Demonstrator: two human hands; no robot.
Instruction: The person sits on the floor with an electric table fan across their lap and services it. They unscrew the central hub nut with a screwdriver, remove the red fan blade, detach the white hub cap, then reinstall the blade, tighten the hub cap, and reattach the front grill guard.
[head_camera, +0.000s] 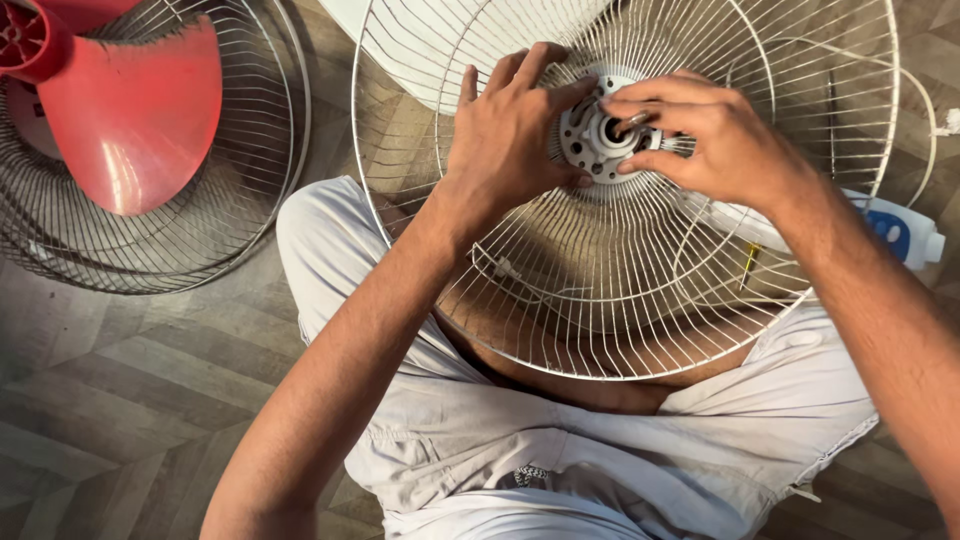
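Wood floor; both hands grip grille (640, 290) hub (603, 135).

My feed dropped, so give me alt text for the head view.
Both hands, left hand and right hand, pinch the round grey metal hub at the centre of a white wire fan guard over the person's lap. A red plastic fan blade lies in a second wire guard at left.
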